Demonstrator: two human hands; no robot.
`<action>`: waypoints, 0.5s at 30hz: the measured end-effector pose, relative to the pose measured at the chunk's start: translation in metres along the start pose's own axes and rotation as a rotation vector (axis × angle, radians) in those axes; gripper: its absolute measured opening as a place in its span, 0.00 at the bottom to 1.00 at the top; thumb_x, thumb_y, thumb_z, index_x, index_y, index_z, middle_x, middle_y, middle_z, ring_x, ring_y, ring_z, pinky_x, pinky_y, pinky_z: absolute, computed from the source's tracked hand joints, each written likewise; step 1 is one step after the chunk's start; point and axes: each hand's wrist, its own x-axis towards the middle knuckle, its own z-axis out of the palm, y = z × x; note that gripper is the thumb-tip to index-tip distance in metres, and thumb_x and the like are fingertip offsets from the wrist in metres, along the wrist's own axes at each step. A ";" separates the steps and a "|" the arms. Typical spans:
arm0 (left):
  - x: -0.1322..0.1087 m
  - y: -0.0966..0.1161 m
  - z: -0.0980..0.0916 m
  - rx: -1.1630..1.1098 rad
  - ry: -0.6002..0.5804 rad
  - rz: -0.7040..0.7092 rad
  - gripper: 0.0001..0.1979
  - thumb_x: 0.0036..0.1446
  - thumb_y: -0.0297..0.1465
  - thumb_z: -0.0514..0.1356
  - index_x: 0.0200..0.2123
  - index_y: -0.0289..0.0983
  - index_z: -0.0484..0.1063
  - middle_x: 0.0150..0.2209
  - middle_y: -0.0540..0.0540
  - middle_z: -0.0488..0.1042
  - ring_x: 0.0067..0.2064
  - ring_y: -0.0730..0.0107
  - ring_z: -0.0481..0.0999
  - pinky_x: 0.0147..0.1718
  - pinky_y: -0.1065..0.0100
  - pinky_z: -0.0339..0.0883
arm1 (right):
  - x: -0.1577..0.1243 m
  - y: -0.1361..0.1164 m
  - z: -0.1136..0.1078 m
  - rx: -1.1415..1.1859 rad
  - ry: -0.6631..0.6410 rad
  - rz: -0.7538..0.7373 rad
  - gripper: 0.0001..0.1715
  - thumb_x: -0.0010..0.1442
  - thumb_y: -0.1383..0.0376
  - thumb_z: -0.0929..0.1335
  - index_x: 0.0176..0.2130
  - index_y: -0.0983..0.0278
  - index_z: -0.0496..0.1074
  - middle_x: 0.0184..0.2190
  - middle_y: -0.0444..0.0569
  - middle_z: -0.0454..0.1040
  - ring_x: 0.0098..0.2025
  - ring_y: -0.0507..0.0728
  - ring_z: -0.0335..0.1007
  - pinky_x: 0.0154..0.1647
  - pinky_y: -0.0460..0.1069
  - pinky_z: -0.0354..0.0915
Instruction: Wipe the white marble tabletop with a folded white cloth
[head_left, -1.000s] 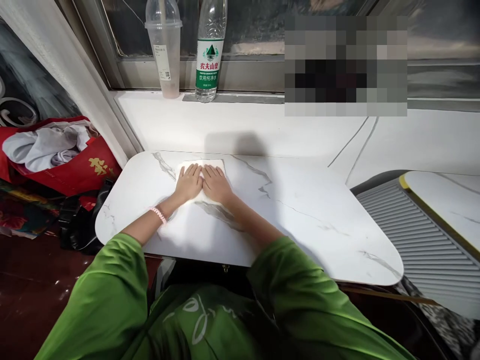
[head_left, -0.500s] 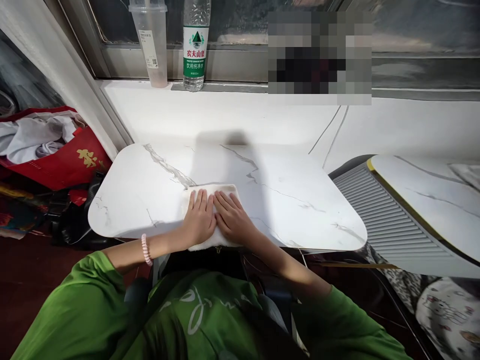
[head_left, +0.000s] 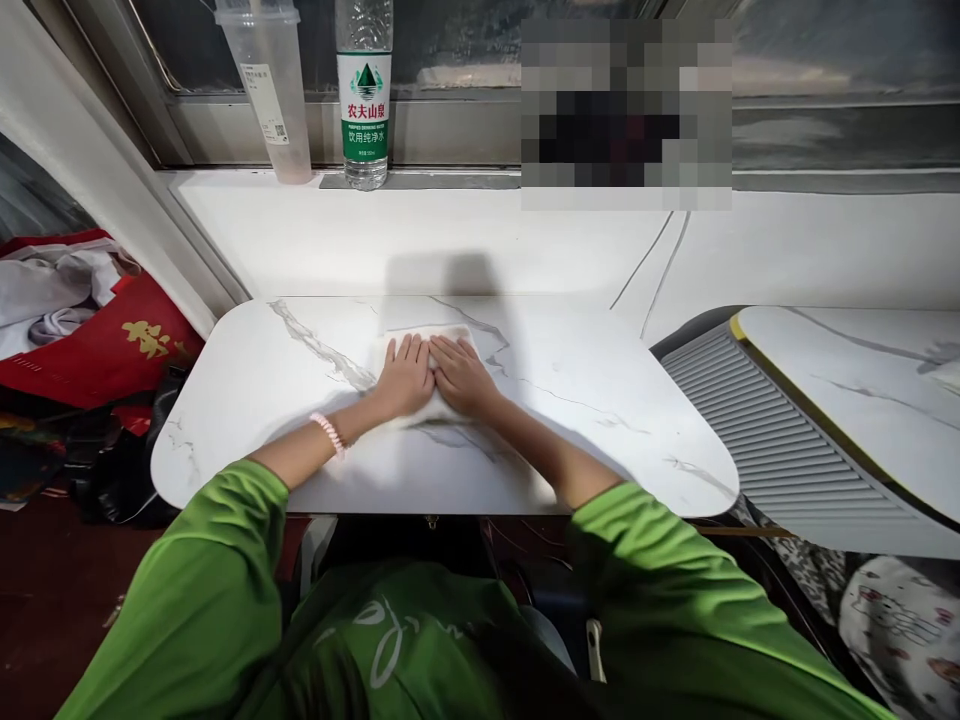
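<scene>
- Cloth (head_left: 459,335) lies flat on the white marble table (head_left: 600,420), under both hands, toward the far edge of the tabletop.
- Left hand (head_left: 405,378) and right hand (head_left: 461,375) rest palm-down on it, side by side, thumbs touching at the middle.
- Fingers (head_left: 409,350) are stretched out flat and held close together, pressing down on the cloth rather than pinching it; their tips stop just short of its far edge.
- Only a narrow strip of the cloth shows beyond the fingertips and beside the right hand: white, folded, square-cornered, nearly the colour of the table.
- A water bottle (head_left: 364,100) and a plastic cup (head_left: 270,95) stand on the window sill (head_left: 450,230) beyond.
</scene>
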 end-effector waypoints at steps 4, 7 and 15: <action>0.060 -0.018 0.005 -0.023 0.012 0.019 0.28 0.66 0.29 0.43 0.66 0.23 0.54 0.68 0.35 0.54 0.69 0.54 0.51 0.67 0.51 0.40 | 0.048 0.033 0.006 -0.022 0.014 0.089 0.32 0.62 0.70 0.53 0.63 0.76 0.61 0.65 0.59 0.61 0.68 0.62 0.53 0.68 0.61 0.47; 0.089 -0.025 0.007 -0.018 0.018 0.028 0.28 0.65 0.28 0.43 0.66 0.24 0.54 0.68 0.36 0.54 0.69 0.56 0.51 0.67 0.53 0.40 | 0.071 0.049 0.008 -0.047 0.037 0.150 0.33 0.61 0.71 0.54 0.63 0.76 0.60 0.66 0.59 0.60 0.68 0.62 0.52 0.67 0.60 0.48; 0.077 -0.012 0.006 0.013 0.002 0.011 0.29 0.67 0.30 0.42 0.67 0.23 0.50 0.69 0.32 0.49 0.70 0.53 0.46 0.67 0.49 0.39 | 0.055 0.052 0.007 -0.006 0.091 0.106 0.32 0.64 0.68 0.53 0.64 0.76 0.60 0.65 0.59 0.61 0.67 0.63 0.53 0.67 0.61 0.48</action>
